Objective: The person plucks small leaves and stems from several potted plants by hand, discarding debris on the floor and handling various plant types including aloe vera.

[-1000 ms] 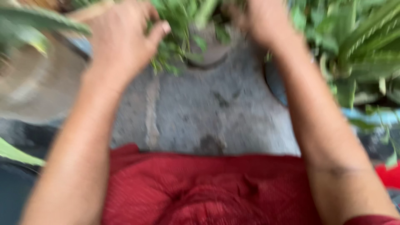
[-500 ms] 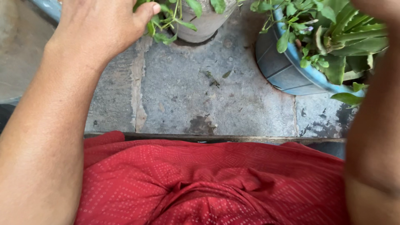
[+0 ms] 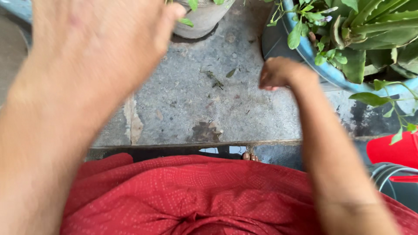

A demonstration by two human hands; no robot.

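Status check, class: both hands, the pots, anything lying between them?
Left hand open, blurred, near grey pot. Right hand curled shut, apparently empty, beside blue pot. Leaf scraps on stone ledge between.

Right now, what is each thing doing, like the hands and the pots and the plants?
left hand: open, blurred, holding nothing that shows
right hand: curled shut, over the stone slab; whether it holds anything cannot be seen
grey pot: upright
blue pot: upright, full of green plants
stone slab: dry, with small leaf bits
red container: on the floor, partly cut off
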